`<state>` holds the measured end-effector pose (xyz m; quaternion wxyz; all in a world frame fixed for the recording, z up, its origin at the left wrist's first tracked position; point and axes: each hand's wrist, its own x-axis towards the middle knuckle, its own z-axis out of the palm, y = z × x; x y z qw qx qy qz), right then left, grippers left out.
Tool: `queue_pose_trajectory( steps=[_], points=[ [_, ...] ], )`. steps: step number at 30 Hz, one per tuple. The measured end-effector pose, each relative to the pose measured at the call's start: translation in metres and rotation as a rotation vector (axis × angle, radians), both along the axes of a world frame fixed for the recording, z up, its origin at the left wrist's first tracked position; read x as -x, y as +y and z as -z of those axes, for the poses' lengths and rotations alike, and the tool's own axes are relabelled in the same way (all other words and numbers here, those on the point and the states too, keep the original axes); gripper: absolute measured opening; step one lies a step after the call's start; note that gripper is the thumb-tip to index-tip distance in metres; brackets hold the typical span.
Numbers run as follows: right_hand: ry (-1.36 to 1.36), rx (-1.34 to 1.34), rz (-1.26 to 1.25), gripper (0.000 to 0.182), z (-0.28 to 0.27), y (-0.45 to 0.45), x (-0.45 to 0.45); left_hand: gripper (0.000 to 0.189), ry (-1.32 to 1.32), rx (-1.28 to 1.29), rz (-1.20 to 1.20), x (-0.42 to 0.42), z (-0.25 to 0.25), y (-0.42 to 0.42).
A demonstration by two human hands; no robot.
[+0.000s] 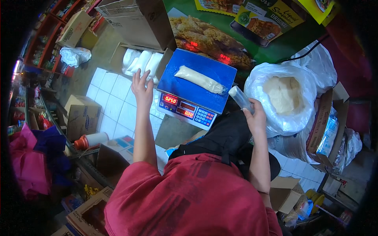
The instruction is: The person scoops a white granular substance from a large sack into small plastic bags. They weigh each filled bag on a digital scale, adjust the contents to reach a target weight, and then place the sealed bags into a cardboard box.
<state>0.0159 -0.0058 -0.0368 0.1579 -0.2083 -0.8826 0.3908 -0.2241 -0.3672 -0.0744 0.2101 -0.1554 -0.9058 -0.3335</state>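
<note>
A long clear plastic pack of off-white powder (199, 79) lies aslant on the blue pan of a digital scale (189, 110). Red digits glow on the scale's front panel. Off the pan's left side, my left hand (142, 85) is raised with fingers apart and holds nothing. It is nearest a cardboard box (166, 60) with several white filled packs (142, 60) inside. My right hand (254, 113) grips a clear cylindrical container (238, 95) with some pale stuff at its far end. Beside that hand stands a large white plastic sack (255, 79) open on pale powder (283, 96).
Behind the scale rises a green panel with food pictures (206, 35). A carton of plastic-wrapped goods (327, 129) stands right of the sack. On the left are a closed carton (84, 116), an orange-and-white jug (91, 141) and stocked shelves (44, 38).
</note>
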Motion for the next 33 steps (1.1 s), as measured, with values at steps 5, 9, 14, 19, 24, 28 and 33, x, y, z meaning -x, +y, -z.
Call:
queue_pose_trajectory(
  steps=[5,9,14,19,24,28,33],
  points=[
    [-0.016,0.169,0.139,0.043,-0.06,0.0,-0.014,0.037,0.005,-0.034,0.136,-0.01,0.014,0.028],
    [0.035,0.07,0.225,0.049,-0.078,0.05,-0.031,0.038,-0.045,0.054,0.409,-0.043,0.011,0.096],
    [-0.43,-0.449,0.365,0.08,-0.084,0.112,-0.031,0.044,0.058,0.19,0.648,-0.082,-0.017,0.184],
    [-0.307,-0.501,0.388,0.082,-0.098,0.088,-0.042,0.037,0.018,0.496,0.567,-0.074,-0.012,0.228],
    [-0.066,-0.346,0.314,0.068,-0.087,0.084,-0.089,0.013,-0.009,0.616,0.647,-0.047,0.008,0.219],
    [0.074,-0.242,0.32,0.059,-0.092,0.074,-0.119,0.014,-0.074,0.358,0.598,-0.028,-0.03,0.198],
    [0.22,-0.164,0.265,0.056,-0.118,0.041,-0.125,0.016,-0.132,-0.098,0.493,-0.039,-0.152,0.172]
  ],
)
